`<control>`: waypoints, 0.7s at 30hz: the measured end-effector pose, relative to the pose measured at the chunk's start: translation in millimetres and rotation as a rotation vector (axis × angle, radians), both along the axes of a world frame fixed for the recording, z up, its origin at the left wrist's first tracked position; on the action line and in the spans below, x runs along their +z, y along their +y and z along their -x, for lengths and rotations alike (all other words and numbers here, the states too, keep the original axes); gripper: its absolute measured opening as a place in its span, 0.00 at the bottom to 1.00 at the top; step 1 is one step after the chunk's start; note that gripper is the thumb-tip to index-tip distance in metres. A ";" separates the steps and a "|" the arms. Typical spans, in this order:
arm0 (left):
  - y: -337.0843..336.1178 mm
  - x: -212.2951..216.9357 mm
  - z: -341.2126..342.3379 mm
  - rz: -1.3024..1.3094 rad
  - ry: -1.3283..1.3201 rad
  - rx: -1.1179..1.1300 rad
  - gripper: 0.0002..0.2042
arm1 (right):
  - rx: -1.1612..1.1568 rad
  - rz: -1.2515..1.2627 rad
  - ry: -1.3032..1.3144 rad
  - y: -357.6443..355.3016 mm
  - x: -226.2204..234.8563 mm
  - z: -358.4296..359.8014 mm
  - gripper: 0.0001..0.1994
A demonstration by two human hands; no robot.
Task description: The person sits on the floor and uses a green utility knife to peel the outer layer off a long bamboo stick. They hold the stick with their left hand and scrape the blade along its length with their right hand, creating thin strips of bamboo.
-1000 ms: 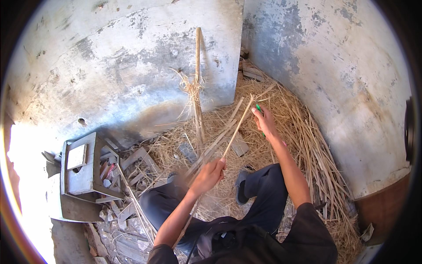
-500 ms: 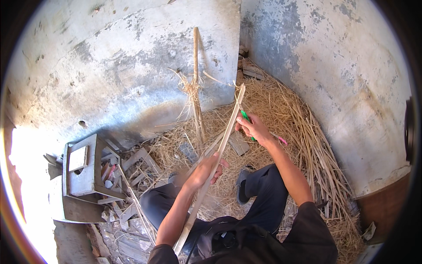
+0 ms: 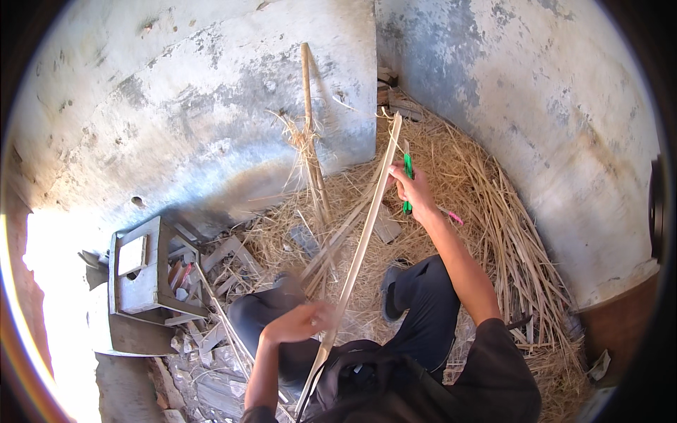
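A long pale split strip of wood or bamboo [image 3: 364, 243] slants from my lap up toward the far corner. In my right hand [image 3: 416, 192] is a green utility knife [image 3: 408, 166], its blade pointing away from me beside the strip's upper part. The right fingers are closed round the knife, and the thumb side lies against or close to the strip. My left hand [image 3: 300, 322] is at the strip's lower part, above my left knee. Motion smears its fingers, so whether they touch the strip is unclear. Thin curled shavings [image 3: 385, 113] hang by the strip's far tip.
A straw-wrapped pole [image 3: 307, 92] stands against the peeling wall [image 3: 211, 84]. Straw and shavings [image 3: 451, 169] cover the floor, with long split strips [image 3: 518, 261] heaped at the right. A battered wooden box [image 3: 137, 271] stands at the left among wood scraps. A pink-tipped thing [image 3: 453, 216] lies near my right forearm.
My left hand has slid down and toward me, off its earlier grip on the strip's middle. The knife has turned more upright and shifted slightly right; the strip now stands steeper.
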State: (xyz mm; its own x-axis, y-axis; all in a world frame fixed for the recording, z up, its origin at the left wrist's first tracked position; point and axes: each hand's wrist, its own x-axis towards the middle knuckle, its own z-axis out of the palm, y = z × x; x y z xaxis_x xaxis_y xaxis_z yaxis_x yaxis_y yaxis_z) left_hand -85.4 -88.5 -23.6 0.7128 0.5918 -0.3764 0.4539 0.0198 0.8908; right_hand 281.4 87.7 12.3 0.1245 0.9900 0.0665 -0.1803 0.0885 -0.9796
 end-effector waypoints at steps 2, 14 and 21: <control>-31.6 -14.2 18.5 0.114 0.019 0.010 0.17 | -0.037 -0.006 0.002 1.2 0.6 -2.1 0.11; -70.0 28.6 -29.3 0.098 -0.310 0.762 0.14 | -0.150 -0.226 -0.351 -29.3 6.7 17.8 0.24; -42.6 52.5 -47.1 0.120 -0.475 0.719 0.14 | 0.203 -0.294 -0.412 -102.6 -1.0 65.3 0.21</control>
State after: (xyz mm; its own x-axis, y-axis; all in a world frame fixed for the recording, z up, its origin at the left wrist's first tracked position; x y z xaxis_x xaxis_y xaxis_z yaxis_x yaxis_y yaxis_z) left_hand -38.3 -131.2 28.9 0.2793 0.9341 -0.2225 -0.1243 0.2649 0.9562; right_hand 216.1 -15.0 11.2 -0.1625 0.9236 0.3473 0.1710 0.3730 -0.9119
